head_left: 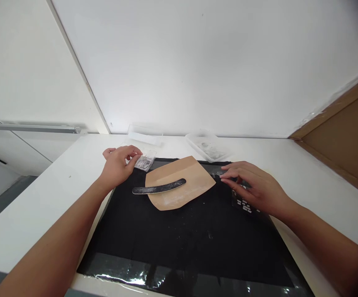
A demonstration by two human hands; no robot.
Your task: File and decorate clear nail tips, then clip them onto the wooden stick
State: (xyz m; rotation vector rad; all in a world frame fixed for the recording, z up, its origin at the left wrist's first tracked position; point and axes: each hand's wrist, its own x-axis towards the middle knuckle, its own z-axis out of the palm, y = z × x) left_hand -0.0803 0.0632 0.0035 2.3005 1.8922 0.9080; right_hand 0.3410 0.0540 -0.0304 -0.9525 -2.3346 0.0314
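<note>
Two forearms come up from the bottom corners of the frame, and I follow them to the hands at mid-height. Nearest to me, along the bottom edge, I see the black mat (181, 243), its front strip glossy, lying on a white table (42, 202) that fills the lower half of the picture. Right of centre my right hand (254, 187) lies palm down on the mat, fingers spread flat and gripping nothing; it partly covers a dark sheet (243, 205) with small white marks, and its fingertips reach toward a small clear piece (220, 173) at the mat's far edge. Whether they touch it I cannot tell. In the middle of the frame a tan sheet (180, 181) rests on the mat, dusted with pale powder, and a dark curved file (159, 188) lies across its left side, one end sticking out over the mat. Neither hand touches the file. Left of centre my left hand (118, 164) has its fingers curled, fingertips pinched at the corner of a small clear box (145, 161). Farther back, against the white wall, sit a clear lid (144, 136) and a clear tray (208, 146) holding small pieces
</note>
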